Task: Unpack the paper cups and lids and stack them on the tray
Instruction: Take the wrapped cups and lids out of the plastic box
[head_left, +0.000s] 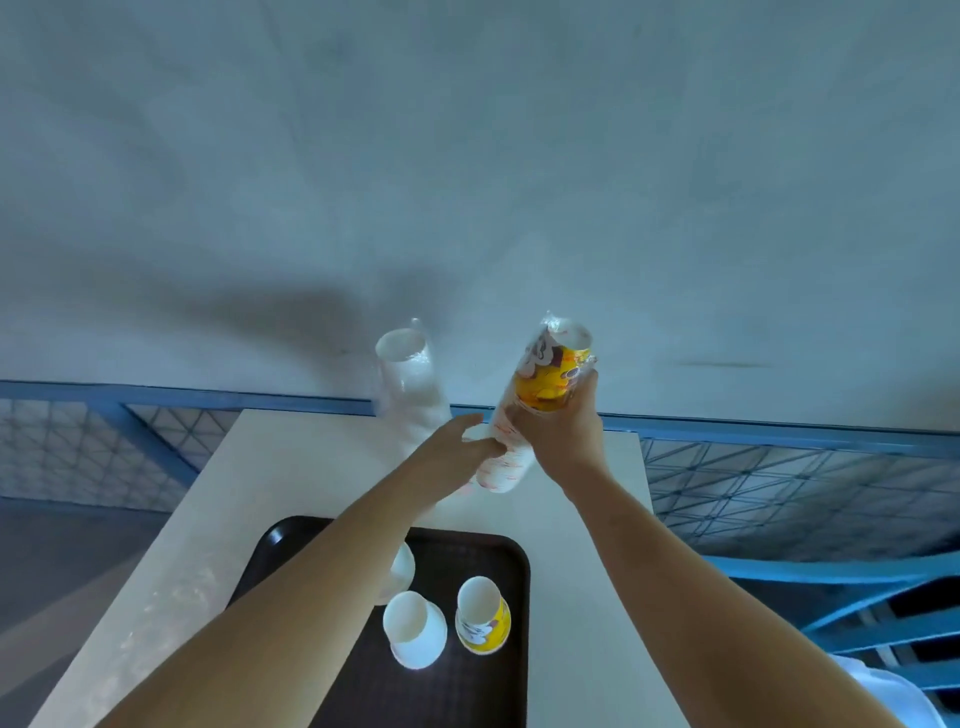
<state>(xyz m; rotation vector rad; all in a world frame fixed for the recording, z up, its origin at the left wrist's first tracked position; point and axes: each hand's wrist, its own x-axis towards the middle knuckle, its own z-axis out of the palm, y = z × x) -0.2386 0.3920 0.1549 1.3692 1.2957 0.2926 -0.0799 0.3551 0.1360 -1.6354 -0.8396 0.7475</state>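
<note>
My right hand (563, 434) grips a plastic-wrapped sleeve of yellow cartoon paper cups (545, 384), held tilted above the far end of the white table (291, 467). My left hand (449, 449) reaches to the sleeve's lower end with fingers spread and touching the wrap. A second clear sleeve of white lids (408, 382) stands behind my left hand. On the dark tray (467, 696) stand a yellow cup (483, 616) and a white cup (415, 629); another white piece (402, 569) is partly hidden by my left forearm.
The table's far edge meets a blue rail (156, 395) along the pale wall. A blue chair (883, 613) stands to the right of the table. A tiled floor shows behind the rail on both sides.
</note>
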